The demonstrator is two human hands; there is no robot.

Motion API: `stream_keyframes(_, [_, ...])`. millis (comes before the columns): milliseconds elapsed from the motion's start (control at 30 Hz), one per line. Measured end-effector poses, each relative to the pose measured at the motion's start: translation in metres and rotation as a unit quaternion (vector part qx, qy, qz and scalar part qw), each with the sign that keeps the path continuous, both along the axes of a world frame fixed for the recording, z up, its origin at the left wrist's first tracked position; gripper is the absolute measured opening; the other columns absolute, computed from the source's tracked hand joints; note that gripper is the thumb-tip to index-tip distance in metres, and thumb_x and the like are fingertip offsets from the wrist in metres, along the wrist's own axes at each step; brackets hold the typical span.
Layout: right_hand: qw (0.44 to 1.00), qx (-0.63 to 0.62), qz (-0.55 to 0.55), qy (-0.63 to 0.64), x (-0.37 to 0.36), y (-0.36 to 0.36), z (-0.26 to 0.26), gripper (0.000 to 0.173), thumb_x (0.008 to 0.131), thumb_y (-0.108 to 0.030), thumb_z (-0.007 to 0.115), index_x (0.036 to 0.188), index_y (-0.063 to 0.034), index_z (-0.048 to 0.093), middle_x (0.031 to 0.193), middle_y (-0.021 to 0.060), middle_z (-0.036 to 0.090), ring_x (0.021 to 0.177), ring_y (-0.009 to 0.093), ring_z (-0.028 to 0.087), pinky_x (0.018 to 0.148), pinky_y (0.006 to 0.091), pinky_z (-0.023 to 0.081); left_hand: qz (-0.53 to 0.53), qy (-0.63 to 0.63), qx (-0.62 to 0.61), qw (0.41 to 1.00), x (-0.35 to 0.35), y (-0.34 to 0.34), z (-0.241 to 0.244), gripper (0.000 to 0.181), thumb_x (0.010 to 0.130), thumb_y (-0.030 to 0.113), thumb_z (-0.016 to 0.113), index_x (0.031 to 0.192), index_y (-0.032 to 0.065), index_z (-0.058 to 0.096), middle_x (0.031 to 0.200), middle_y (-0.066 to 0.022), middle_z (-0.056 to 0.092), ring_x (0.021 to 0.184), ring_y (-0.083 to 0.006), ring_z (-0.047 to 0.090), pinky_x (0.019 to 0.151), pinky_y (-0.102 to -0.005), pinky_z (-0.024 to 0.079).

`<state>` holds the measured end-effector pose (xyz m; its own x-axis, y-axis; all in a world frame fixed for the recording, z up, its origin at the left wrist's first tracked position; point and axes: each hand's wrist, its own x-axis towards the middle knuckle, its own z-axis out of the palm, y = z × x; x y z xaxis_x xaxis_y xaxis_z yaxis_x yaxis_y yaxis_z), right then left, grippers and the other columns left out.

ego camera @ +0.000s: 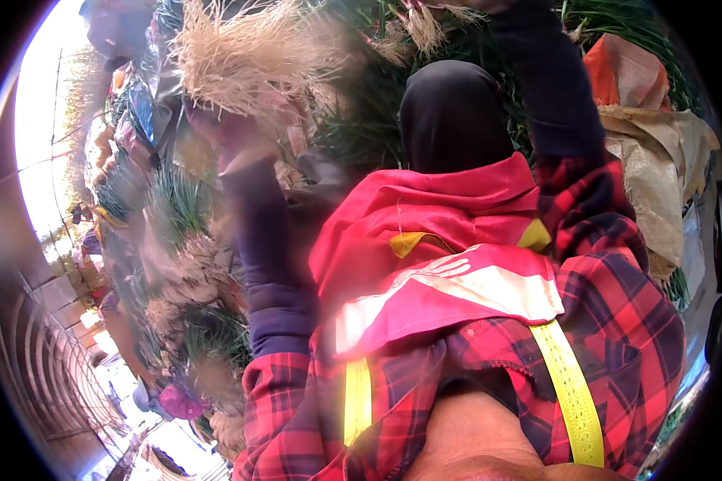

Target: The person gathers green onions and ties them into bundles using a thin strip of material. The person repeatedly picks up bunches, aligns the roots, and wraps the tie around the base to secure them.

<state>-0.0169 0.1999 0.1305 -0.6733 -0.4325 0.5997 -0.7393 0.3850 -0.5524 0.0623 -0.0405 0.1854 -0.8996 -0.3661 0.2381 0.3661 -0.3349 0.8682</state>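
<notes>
My left hand [233,133], blurred and partly covered, is closed around a thick bunch of spring onions whose pale, stringy roots [246,60] fan out above it. The bunch's leaves are hidden. Only a sliver of my right hand [490,5] shows at the top edge, so its fingers cannot be made out. Just left of it are a few spring onions with reddish stems and whitish roots [424,27]. Dark green leaves [361,135] lie beyond my knee, between my two arms.
My dark-clad knee [454,117] rises in the middle. Several rooted bunches [198,270] are heaped along the left. A beige woven sack [650,174] and an orange-and-pale sack [629,72] stand at right. Wire mesh [53,144] runs along the far left.
</notes>
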Motion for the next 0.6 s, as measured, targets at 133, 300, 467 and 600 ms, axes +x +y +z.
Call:
stream_keyframes(133, [0.994,-0.009,0.018,0.107,-0.013,-0.081,-0.029,0.022,0.078,-0.010,0.049,0.099,-0.0033,0.051,0.086,0.0110,0.054,0.074,0.020,0.054,0.065,0.0282,0.045,0.007,0.008,-0.044,0.999,-0.038,0.031,-0.015,0.030,0.080,0.018,0.046,0.102,-0.0010,0.051,0.092,-0.0129,0.058,0.089,-0.0245,0.055,0.077,-0.0341,0.045])
stream_keyframes(300, [0.980,-0.039,0.040,0.192,0.002,-0.093,-0.063,0.021,0.078,-0.010,0.050,0.098,-0.0039,0.051,0.087,0.0098,0.053,0.074,0.019,0.054,0.063,0.0284,0.046,0.013,-0.024,-0.083,0.996,-0.042,0.036,-0.032,0.030,0.081,0.018,0.045,0.102,-0.0011,0.051,0.092,-0.0130,0.058,0.088,-0.0245,0.055,0.077,-0.0340,0.045])
stream_keyframes(467, [0.982,0.127,0.110,0.089,0.068,-0.028,0.007,0.030,0.075,-0.013,0.056,0.104,-0.0065,0.053,0.091,0.0067,0.057,0.079,0.013,0.054,0.064,0.0267,0.045,-0.007,-0.056,-0.101,0.993,-0.038,0.044,-0.059,0.030,0.081,0.018,0.043,0.102,-0.0012,0.051,0.092,-0.0131,0.058,0.088,-0.0245,0.056,0.076,-0.0340,0.045])
stream_keyframes(600, [0.911,-0.070,0.169,-0.369,0.116,0.014,0.063,0.019,0.071,-0.012,0.056,0.089,-0.0050,0.057,0.074,0.0079,0.053,0.070,0.017,0.056,0.059,0.0271,0.046,0.003,-0.064,-0.154,0.986,-0.048,0.051,-0.068,0.029,0.082,0.018,0.042,0.102,-0.0013,0.051,0.092,-0.0132,0.058,0.088,-0.0244,0.056,0.076,-0.0339,0.046])
